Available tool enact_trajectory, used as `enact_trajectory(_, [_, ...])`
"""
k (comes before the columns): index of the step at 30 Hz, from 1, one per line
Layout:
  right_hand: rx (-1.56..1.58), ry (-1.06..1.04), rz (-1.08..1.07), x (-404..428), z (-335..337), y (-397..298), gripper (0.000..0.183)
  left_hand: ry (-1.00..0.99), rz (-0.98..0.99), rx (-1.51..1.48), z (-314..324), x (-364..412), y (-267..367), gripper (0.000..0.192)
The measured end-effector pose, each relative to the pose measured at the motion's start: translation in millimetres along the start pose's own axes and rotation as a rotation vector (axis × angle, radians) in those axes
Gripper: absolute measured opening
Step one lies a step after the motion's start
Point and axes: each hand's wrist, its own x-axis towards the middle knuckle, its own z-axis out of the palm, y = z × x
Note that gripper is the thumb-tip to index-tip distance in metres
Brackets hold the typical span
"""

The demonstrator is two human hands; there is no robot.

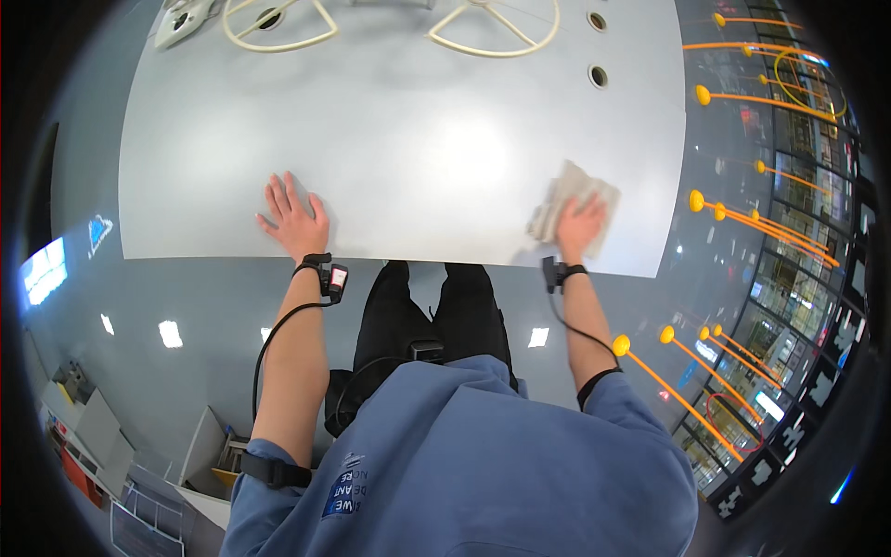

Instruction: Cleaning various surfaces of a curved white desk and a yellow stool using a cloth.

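A white tabletop [390, 139] spans the view before me. My left hand [296, 219] lies flat on it near the front edge, fingers spread, holding nothing. Farther right, my right hand [581, 219] presses on a folded greyish-beige cloth [574, 181] close to the table's front right corner. The fingers are slightly blurred and rest on top of the cloth; whether they pinch it is not clear. Both wrists wear black straps with small cabled devices.
At the far edge are cream ring-shaped frames with spokes [278, 49] and a white device [184, 21] at the left. Round holes [598, 76] pierce the tabletop's right side. Orange poles with yellow bases [621, 344] stand on the right; an open box [209, 452] is at lower left.
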Motion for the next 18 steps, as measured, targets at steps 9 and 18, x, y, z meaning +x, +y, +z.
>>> enact_trajectory(9, [-0.218, 0.015, 0.225, 19.4, 29.1, -106.8, 0.063, -0.021, -0.032, -0.011, -5.0, -4.5, 11.3, 0.061])
enact_trajectory(18, [0.357, -0.223, -1.104, -114.5, -0.7, -333.6, 0.062, -0.043, -0.042, -0.015, -6.3, -6.3, 11.4, 0.061])
